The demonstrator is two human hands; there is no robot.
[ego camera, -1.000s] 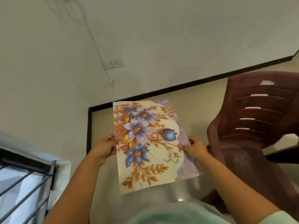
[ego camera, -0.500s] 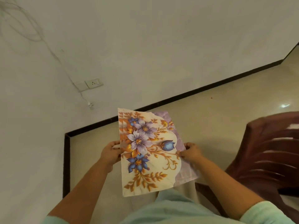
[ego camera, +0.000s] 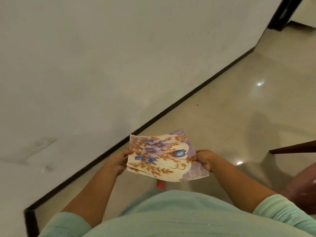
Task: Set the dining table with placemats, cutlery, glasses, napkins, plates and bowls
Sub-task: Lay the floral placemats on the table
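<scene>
Head cam, only one view here. The person's holding a small stack of cream floral placemats with blue and purple flowers and orange leaves out in front of their chest, up in the air over the glossy beige tiled floor. The left hand grips the stack's left edge, fingers curled underneath and thumb on top. The right hand pinches the right edge, thumb on the print and fingers wrapped below. The mats are fanned a bit, so a purple marbled part peeks out at the right side. Both arms wear pale mint green sleeves. A white wall with black skirting runs diagonally behind. A maroon plastic chair is blurry at the right edge.
</scene>
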